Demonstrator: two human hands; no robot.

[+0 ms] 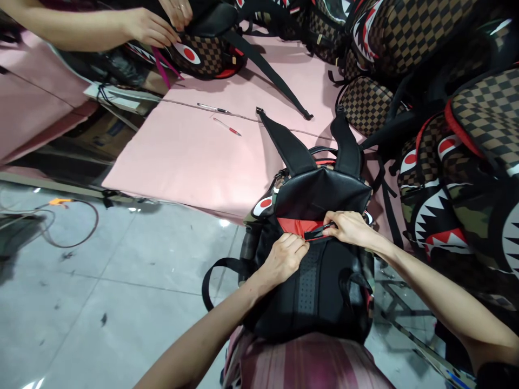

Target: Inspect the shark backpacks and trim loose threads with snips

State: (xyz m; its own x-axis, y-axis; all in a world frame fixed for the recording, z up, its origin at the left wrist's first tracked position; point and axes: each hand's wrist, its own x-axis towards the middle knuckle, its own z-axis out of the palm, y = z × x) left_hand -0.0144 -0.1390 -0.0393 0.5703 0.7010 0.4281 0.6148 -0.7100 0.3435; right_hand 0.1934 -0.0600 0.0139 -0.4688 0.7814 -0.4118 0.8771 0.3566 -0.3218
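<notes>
A black backpack [320, 292] lies back panel up across my lap and the table edge, its shoulder straps [286, 141] pointing away from me. Across its back a pocket gapes, showing red lining [298, 226]. The fingers of my left hand [287, 256] are closed on the lower edge of that opening. My right hand [346, 227] is at the opening's right side, closed around a small black tool that looks like thread snips [318, 232], its tip pointing left toward my left fingers. Part of the tool is hidden by my fingers.
Two pens [213, 108] [227, 127] lie on the pink table [182, 156]. Several checkered shark-face backpacks [430, 32] are piled along the right and back. At the upper left, a co-worker's hands [152, 27] work on another backpack [211, 54]. Tiled floor [121, 281] shows at left.
</notes>
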